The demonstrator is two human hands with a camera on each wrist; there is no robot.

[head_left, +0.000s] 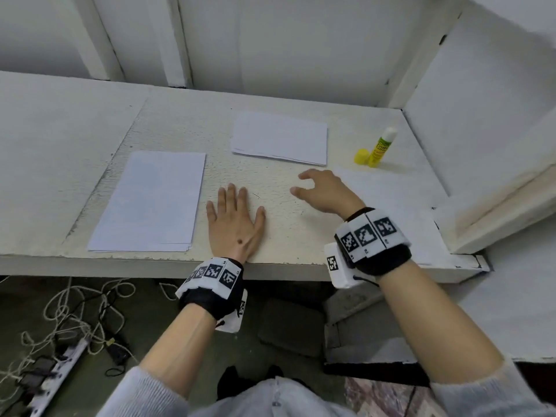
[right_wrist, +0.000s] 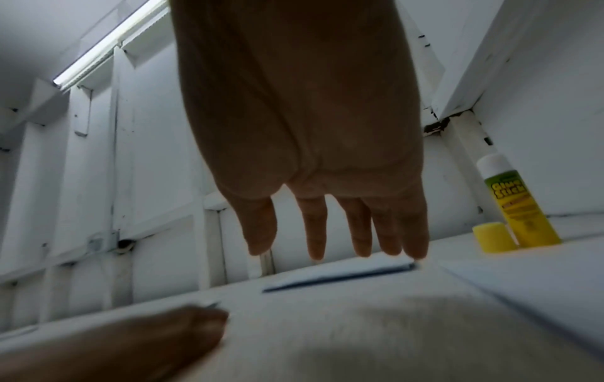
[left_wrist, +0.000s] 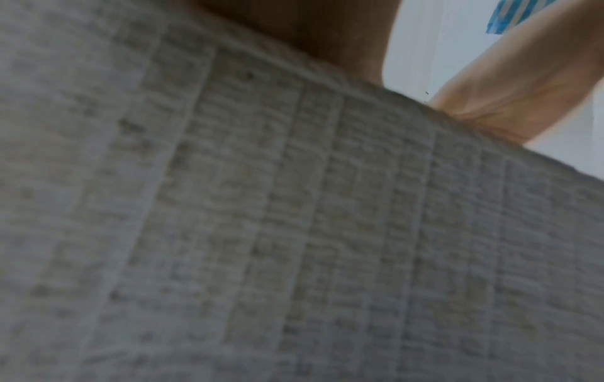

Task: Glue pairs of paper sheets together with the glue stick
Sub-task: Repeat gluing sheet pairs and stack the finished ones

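A stack of white paper sheets lies at the left of the table. A second small stack lies further back in the middle, also seen edge-on as the far stack. Another white sheet lies at the right, partly under my right wrist. The yellow glue stick stands uncapped at the back right, its yellow cap beside it. My left hand lies flat on the bare table, fingers straight. My right hand hovers with fingers spread and holds nothing.
The table sits in a white alcove, with a wall close on the right and panels behind. Its front edge runs below my wrists. Cables and a power strip lie on the floor below.
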